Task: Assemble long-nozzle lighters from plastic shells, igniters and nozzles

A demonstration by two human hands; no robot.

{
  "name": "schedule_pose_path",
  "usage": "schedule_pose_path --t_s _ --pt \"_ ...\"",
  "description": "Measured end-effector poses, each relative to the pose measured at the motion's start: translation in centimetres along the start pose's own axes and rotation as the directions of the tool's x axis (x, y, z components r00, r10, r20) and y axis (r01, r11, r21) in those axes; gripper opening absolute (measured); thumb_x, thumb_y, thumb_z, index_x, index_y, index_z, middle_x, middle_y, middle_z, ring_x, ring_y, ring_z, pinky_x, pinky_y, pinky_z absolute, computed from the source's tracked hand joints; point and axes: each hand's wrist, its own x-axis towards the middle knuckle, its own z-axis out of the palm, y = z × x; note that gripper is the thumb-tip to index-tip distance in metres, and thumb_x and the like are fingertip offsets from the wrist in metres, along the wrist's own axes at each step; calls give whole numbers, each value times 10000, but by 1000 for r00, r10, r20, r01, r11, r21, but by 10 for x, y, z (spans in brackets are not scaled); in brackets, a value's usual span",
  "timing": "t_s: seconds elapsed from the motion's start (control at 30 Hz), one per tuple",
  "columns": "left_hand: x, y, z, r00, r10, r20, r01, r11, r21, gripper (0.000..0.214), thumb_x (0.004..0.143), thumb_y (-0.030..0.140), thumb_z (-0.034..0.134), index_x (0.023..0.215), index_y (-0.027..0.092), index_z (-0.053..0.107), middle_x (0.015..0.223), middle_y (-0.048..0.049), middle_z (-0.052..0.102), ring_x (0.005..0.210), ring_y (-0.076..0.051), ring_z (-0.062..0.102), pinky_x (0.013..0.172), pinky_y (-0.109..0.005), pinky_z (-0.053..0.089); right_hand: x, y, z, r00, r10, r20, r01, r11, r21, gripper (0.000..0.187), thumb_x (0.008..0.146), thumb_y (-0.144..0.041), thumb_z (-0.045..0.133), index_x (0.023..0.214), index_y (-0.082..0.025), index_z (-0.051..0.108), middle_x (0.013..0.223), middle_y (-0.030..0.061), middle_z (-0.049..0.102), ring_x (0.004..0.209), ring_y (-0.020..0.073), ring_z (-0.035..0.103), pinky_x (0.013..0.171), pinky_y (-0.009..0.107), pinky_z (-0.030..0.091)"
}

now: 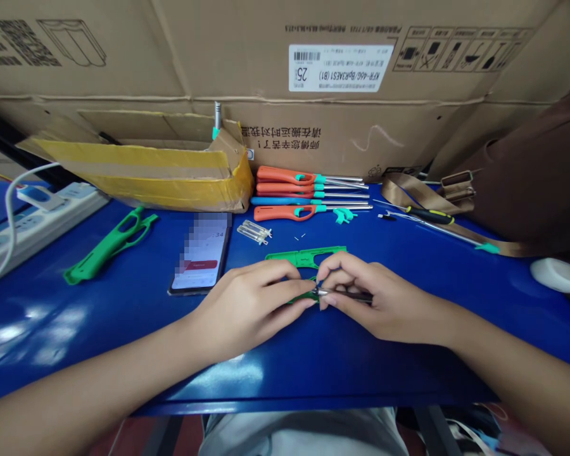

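My left hand is closed on a green lighter casing half, held low over the table and mostly covered by my fingers. A slim dark tool with a metal tip is pinched in my right hand. Its tip meets the casing by my left fingertips; I cannot tell what kind of tool it is. Just beyond my hands lies another green casing half, inner side up. Two clear fuel tanks and small white pins rest farther back, near teal triggers.
Several orange and blue lighters are stacked at the back beside a yellow-taped box. A phone, a green casing and a power strip occupy the left. Rightward are a yellow-black screwdriver, a metal lighter tube, a strap and a white mouse.
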Motion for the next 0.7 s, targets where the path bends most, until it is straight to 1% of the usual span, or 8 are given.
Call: schedule_pose_path --t_s 0.17,0.23,0.33,0.4,0.47,0.57,0.63,0.7 --pt "1 1 1 998 -37 -43 35 999 -38 177 985 217 633 1125 177 732 964 -47 709 830 -134 699 745 -231 574 0 4 5 998 6 -60 -6 1000 -1 108 1014 -323 558 1077 -243 524 911 -6 718 822 134 678 693 241 502" --pt "1 0 2 998 -37 -54 34 998 -54 179 989 208 625 1129 176 732 954 -46 709 817 -127 694 737 -225 572 -1 4 5 998 -13 -66 9 998 -64 103 1010 -331 566 1059 -242 548 870 -17 707 766 125 670 666 236 496" --pt "0 0 3 996 -22 -82 17 998 -52 170 990 209 623 1111 180 739 946 -45 716 807 -124 694 724 -220 570 -2 3 5 991 -81 -103 57 973 -222 85 999 -323 589 1029 -243 589 847 -24 703 711 115 655 651 235 488" --pt "0 0 3 995 -7 -104 4 999 -36 158 986 211 630 1089 179 745 942 -44 722 802 -125 698 715 -219 571 -2 3 4 986 -125 -114 86 950 -300 76 1002 -310 589 1033 -246 615 898 -14 727 766 122 678 699 240 506" --pt "0 0 2 993 5 -120 -7 1000 -16 146 981 207 639 1070 179 751 936 -42 727 798 -126 700 710 -219 571 -3 3 3 983 -160 -90 120 931 -345 101 1020 -300 561 1064 -249 636 991 4 754 879 141 708 786 255 527" --pt "1 0 1 992 19 -128 -20 1000 -3 137 969 194 655 1062 180 754 937 -43 732 804 -129 703 712 -219 571 -2 4 3 977 -210 -41 177 901 -397 175 1049 -282 501 1125 -248 655 1115 28 763 1020 167 712 910 290 529" --pt "1 0 1 992 21 -122 -22 1000 -8 141 967 191 656 1067 181 755 941 -44 734 811 -132 708 714 -220 574 -2 4 3 973 -230 -27 198 888 -416 196 1054 -278 489 1140 -244 662 1128 35 765 1036 176 711 941 307 529" --pt "0 0 1 993 9 -114 -13 1000 -26 146 972 197 649 1072 182 755 944 -44 736 812 -131 712 717 -222 580 -2 4 3 972 -233 -38 196 886 -419 184 1047 -287 508 1127 -245 668 1088 34 770 998 179 719 919 311 542"
